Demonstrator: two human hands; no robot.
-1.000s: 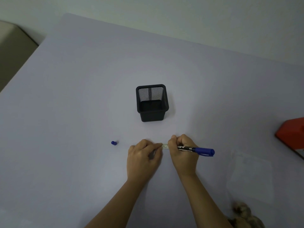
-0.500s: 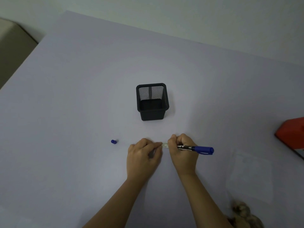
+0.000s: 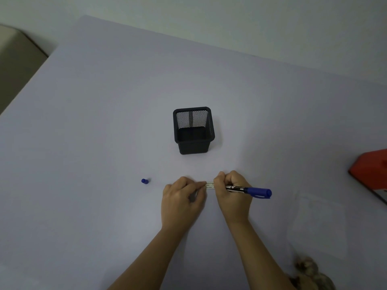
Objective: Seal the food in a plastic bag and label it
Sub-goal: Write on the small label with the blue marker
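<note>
Mid-labelling, lower centre of frame: pinches the small label (image 3: 210,185) flat on the surface (image 3: 104,122) with the left hand (image 3: 183,200), clamps the marker (image 3: 251,190) in the right hand (image 3: 231,194) beside it, probably calls next for steady writing, then sticking onto the bag (image 3: 318,225) lower right.

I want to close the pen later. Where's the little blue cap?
In the head view the little blue cap lies on the table, left of the left hand and apart from it.
</note>
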